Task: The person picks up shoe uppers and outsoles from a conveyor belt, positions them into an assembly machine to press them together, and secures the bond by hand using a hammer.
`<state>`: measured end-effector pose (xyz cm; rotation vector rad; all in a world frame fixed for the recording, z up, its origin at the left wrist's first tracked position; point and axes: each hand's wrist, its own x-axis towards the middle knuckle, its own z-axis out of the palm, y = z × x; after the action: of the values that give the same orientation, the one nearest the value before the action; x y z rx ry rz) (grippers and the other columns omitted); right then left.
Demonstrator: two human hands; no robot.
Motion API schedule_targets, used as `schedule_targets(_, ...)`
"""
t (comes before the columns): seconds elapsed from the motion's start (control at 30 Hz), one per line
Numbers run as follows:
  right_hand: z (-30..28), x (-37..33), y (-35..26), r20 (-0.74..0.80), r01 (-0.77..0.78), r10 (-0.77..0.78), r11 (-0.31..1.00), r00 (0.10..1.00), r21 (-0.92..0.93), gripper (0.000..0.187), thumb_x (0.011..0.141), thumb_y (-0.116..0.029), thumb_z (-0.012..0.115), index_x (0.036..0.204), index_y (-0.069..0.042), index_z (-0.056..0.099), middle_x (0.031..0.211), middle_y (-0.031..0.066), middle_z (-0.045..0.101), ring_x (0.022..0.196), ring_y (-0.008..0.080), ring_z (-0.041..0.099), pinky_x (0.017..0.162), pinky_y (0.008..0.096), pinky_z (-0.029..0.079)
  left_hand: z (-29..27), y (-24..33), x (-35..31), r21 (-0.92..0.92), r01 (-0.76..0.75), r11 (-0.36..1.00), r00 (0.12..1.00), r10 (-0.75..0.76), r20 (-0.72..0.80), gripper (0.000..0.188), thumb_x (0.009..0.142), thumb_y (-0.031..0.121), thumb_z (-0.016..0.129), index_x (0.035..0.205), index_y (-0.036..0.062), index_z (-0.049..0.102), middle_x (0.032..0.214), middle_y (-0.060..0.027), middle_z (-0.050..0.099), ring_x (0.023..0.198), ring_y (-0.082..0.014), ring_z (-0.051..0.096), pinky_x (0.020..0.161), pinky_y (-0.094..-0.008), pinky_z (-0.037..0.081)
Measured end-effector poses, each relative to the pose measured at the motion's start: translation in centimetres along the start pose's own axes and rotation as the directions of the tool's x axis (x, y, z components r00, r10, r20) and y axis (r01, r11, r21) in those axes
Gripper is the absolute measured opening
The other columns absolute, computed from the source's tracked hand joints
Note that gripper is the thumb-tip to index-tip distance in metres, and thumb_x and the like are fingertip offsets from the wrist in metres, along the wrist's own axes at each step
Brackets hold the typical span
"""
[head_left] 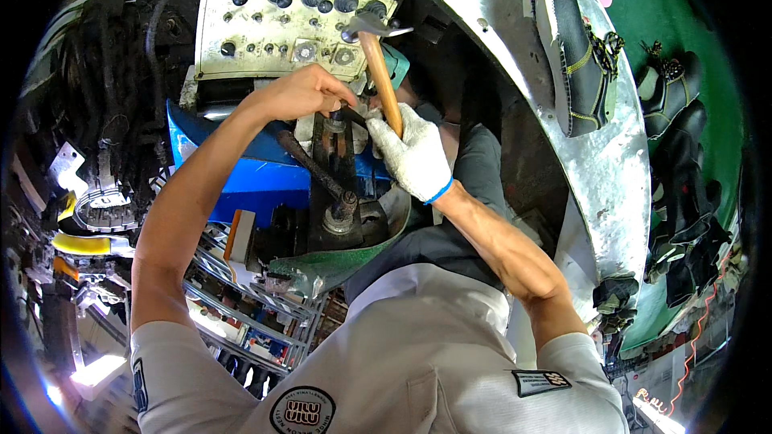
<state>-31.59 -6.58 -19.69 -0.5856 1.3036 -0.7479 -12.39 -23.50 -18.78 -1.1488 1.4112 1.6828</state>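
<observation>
My right hand [416, 154], in a white knit glove with a blue cuff edge, is closed round the wooden handle of a hammer [381, 79]. The hammer stands head up, its metal head just in front of the control panel. My bare left hand [299, 93] is closed, fingers curled and pinched at the top of a dark, greasy metal machine fixture [334, 162]. What the fingertips grip is too small and partly hidden to name. A thick metal lever [310, 162] slants across the fixture to a large bolt. Both hands are close together above the fixture.
Behind my hands stands a worn cream control panel [265, 28] with knobs and switches. A blue machine cover [257, 189] lies below my left forearm. On the right, a curved metal table [599, 185] carries a black shoe upper [575, 56]; more dark uppers lie on a green surface [712, 12].
</observation>
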Motion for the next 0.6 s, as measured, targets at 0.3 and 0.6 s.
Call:
schedule_targets(0.3, 0.0, -0.4, -0.3, 0.078, -0.224, 0.210, 0.925, 0.975, 0.307, 0.026, 0.100, -0.023, 0.069, 0.111, 0.000, 0.065, 0.076, 0.0043, 0.068, 0.056, 0.0079, 0.057, 0.049, 0.0258, 0.044, 0.4, -1.1, 0.5, -0.033, -0.026, 0.999, 0.999, 0.025, -0.034, 0.037, 0.079, 0.002, 0.078, 0.116, -0.0005, 0.077, 0.095, -0.0128, 0.077, 0.090, -0.0185, 0.070, 0.084, -0.0339, 0.054)
schedule_targets(0.6, 0.2, -1.0, -0.6, 0.086, -0.319, 0.308, 0.884, 0.947, 0.343, 0.023, 0.103, -0.024, 0.065, 0.111, -0.002, 0.062, 0.072, 0.0007, 0.062, 0.053, 0.0065, 0.052, 0.048, 0.0241, 0.043, -0.2, -1.5, 0.9, 0.055, -0.085, 0.995, 0.996, 0.085, -0.001, 0.032, 0.080, 0.006, 0.079, 0.111, 0.0007, 0.079, 0.091, -0.0095, 0.077, 0.083, -0.0160, 0.068, 0.080, -0.0328, 0.054)
